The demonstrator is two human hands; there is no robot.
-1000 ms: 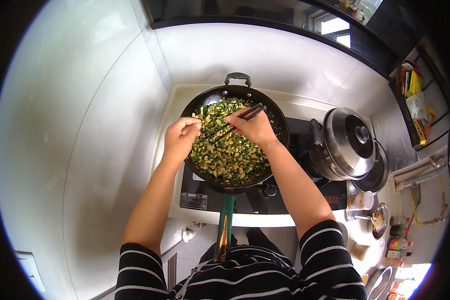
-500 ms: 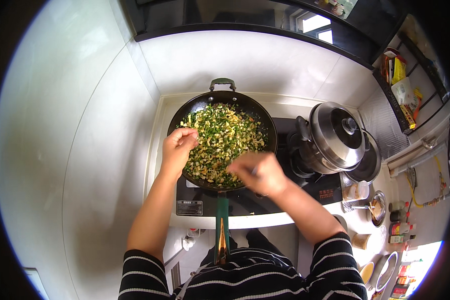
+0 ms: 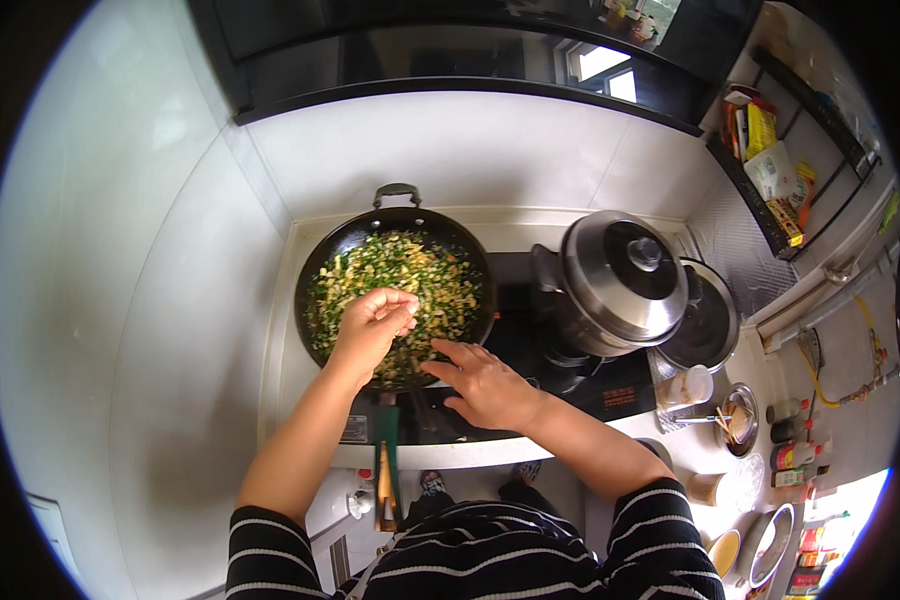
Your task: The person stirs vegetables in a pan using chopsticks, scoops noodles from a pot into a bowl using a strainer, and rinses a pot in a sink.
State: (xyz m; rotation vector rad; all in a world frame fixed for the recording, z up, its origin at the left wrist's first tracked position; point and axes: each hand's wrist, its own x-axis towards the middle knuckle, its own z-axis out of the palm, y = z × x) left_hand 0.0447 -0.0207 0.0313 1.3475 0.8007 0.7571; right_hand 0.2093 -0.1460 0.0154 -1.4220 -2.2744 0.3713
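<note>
Sitting on the left of the stovetop (image 3: 610, 395), the black wok (image 3: 395, 285) is full of chopped greens mixed with yellow bits, seemingly well mixed and largely cooked. Over its near side the left hand (image 3: 370, 325) hovers with fingertips pinched together; whether they hold anything I cannot tell. At the wok's near rim, the right hand (image 3: 485, 385) rests open, fingers spread, holding nothing. A lidded steel pot (image 3: 620, 280) stands just right
</note>
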